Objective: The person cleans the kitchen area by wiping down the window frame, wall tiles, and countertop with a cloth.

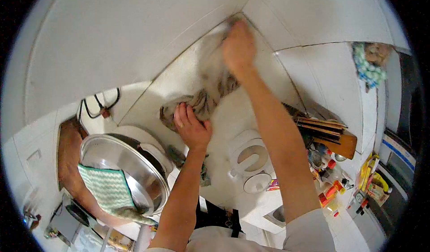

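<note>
A crumpled dark-patterned grey cloth (199, 103) lies on the pale surface (179, 79) near the corner. My left hand (192, 125) is on its near end, fingers bent over the fabric and thumb out to the side. Farther up, my right hand (239, 45) is closed at the cloth's other end, right by the corner; motion blurs this hand and the fabric around it. Below the hands sits a white moulded object with a rounded recess (251, 155), whose kind I cannot make out.
At left, a large steel basin (145, 182) leans with a green-striped cloth (107, 184) over its rim. Black cables (94, 113) hang behind it. On the right are a wooden block with sticks or handles (338, 144), several bottles (331, 191) and a blue-green mesh bundle (368, 66).
</note>
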`<state>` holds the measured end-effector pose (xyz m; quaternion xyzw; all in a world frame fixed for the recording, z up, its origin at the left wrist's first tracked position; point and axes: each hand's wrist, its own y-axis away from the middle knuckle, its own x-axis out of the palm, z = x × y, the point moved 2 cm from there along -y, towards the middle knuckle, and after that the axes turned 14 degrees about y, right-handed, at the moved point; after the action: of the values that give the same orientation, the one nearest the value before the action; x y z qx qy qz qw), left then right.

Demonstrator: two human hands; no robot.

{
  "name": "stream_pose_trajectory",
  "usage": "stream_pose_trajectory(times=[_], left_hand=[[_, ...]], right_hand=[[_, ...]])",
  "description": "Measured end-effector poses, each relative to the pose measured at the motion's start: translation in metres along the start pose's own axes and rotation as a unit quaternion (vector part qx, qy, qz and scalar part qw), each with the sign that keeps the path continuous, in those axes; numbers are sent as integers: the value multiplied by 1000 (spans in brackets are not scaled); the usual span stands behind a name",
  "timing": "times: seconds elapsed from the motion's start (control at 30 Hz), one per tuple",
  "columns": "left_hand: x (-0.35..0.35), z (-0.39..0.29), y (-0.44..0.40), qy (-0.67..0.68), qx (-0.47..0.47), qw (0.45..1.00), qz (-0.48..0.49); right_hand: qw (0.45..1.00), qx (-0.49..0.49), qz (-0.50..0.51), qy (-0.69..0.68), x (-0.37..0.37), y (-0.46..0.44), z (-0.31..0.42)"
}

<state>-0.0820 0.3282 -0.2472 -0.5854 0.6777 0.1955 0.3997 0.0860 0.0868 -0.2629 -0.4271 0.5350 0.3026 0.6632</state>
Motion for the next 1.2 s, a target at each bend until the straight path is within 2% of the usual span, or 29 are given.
stream_pose_trajectory(times=[0.1,0.13,0.23,0.27,0.37,0.4,0.5,0.53,0.6,0.63,0.7,0.77,0.83,0.87,0.97,1.03,1.07,1.13,1.2], left_hand=[[-6,-2,6,-11,-3,1000,4],[-7,-5,1,-17,-1,1000,1],[-6,-6,4,-14,0,1000,-8],[-4,-11,4,-9,1,1000,-10],[-6,-6,-2,-8,19,1000,-17],[-4,-5,-2,-6,23,1000,-19],[-6,-4,2,-17,-6,1000,4],[-6,-3,3,-19,-11,1000,6],[-4,-8,5,-7,-3,1000,-2],[-6,-10,1,1,11,1000,-13],[-5,-7,2,-12,10,1000,-3],[-7,-9,8,-60,-37,997,31],[-6,0,11,-21,-17,999,18],[-6,0,11,-15,-18,999,24],[-5,3,3,-4,-22,999,24],[-9,-4,2,4,-32,999,26],[-6,-4,5,16,1,1000,-12],[0,1,9,3,3,1000,-1],[-3,0,6,-6,-11,1000,18]], right_hand=[[993,-39,-19,107,-11,-14,20],[995,-34,-16,97,-5,-8,30],[972,-215,61,67,-29,16,28],[960,-277,37,21,-31,30,28],[1000,-28,10,-9,-15,-2,7],[994,-8,-92,61,-7,-8,7],[997,-16,-28,64,-22,8,48],[990,-72,16,116,-21,25,63],[970,-236,-37,37,-21,83,84],[950,-298,-61,-72,-41,100,96],[952,-270,-3,-145,-41,82,87],[989,-133,9,-59,-36,50,65],[992,-68,-98,-51,-41,32,51],[992,-53,-111,-43,-32,33,59],[985,-120,-59,111,-39,68,103],[977,-206,-44,32,-41,86,98],[968,-249,-39,2,-46,88,89],[947,-321,-13,-29,-49,74,69],[982,-153,96,-51,-67,30,32]])
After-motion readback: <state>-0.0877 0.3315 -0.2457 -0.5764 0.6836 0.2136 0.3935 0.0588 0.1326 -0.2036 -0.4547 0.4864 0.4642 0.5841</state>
